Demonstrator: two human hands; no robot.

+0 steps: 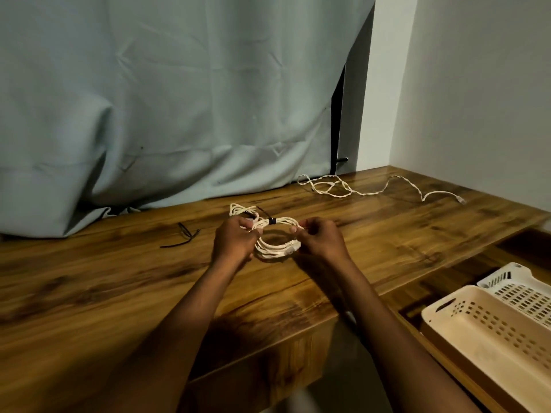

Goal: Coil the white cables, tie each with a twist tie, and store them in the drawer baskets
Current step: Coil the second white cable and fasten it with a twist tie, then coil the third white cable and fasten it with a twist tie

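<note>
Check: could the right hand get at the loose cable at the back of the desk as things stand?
Probably not right away: the right hand is pinching the coil. Otherwise the desk between it and the loose cable looks unobstructed.

Over the wooden table point(119, 293), the left hand point(234, 241) and right hand point(320, 241) hold a coiled white cable point(275, 248) between them, a dark tie point(272, 221) wrapped round its far side. A second coil point(240, 210) lies just behind. Loose ties point(182, 236) lie to the left; an uncoiled cable point(372, 190) sprawls far right. Two baskets point(492, 329) sit in the open drawer point(441, 269). A pale curtain point(179, 99) hangs behind.
</note>
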